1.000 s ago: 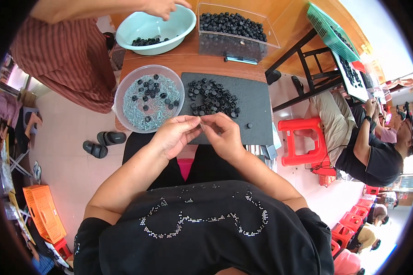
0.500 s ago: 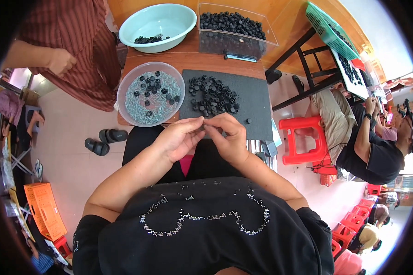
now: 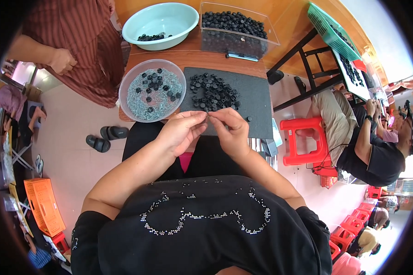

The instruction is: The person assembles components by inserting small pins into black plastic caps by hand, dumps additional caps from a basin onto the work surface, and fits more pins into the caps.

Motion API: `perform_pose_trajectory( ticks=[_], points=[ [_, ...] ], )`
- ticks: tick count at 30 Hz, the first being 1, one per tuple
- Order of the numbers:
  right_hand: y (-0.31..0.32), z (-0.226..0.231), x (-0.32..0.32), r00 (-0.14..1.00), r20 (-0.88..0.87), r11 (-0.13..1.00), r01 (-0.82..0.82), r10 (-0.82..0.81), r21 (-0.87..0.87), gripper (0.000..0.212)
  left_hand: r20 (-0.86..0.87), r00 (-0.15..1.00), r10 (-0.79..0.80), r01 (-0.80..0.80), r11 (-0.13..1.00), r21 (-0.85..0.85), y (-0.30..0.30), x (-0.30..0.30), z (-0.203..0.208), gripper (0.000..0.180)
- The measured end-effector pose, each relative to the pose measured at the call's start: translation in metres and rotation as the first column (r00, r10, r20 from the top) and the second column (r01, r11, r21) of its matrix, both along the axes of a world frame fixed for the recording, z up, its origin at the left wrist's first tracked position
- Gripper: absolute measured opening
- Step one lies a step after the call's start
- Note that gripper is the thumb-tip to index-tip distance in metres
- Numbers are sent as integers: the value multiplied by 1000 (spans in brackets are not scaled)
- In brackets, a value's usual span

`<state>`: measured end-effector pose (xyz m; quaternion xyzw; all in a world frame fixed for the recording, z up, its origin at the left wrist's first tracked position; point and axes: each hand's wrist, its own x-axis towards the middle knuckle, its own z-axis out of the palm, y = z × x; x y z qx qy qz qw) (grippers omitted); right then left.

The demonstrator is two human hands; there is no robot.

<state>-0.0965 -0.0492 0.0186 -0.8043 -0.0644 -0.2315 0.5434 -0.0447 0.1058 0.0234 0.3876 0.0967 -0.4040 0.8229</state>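
My left hand and my right hand meet fingertip to fingertip at the near edge of the dark mat. Both are closed in a pinch; whatever sits between the fingertips is too small to make out. Just beyond them lies a heap of small black round caps, with one loose cap to the right. Left of the mat, a translucent round bowl holds many thin pale pieces, perhaps pins or screws, with several black caps on top.
At the table's back stand a pale green basin with a few black parts and a clear bin full of black caps. A pen lies before the bin. A person in striped clothes stands left; a red stool is right.
The view has shifted slightly. My hands stay together at the mat's near edge, with the fingertips still pinched. The heap and the bowl look much the same.
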Motion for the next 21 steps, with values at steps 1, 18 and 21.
perform_pose_trajectory(
  ticks=[1, 18, 21],
  points=[
    [-1, 1, 0, 1000, 0, 1000, 1, -1, 1, 10, 17, 1000, 12, -13, 1000, 22, -2, -1, 2, 13],
    [-14, -29, 12, 925, -373, 868, 129, 69, 480, 3, 40, 990, 135, -139, 979, 152, 3, 15, -23, 14],
    [-13, -31, 14, 934, -350, 853, 121, 76, 508, 4, -51, 975, 219, -208, 965, 156, -3, 27, -48, 11]
  ],
)
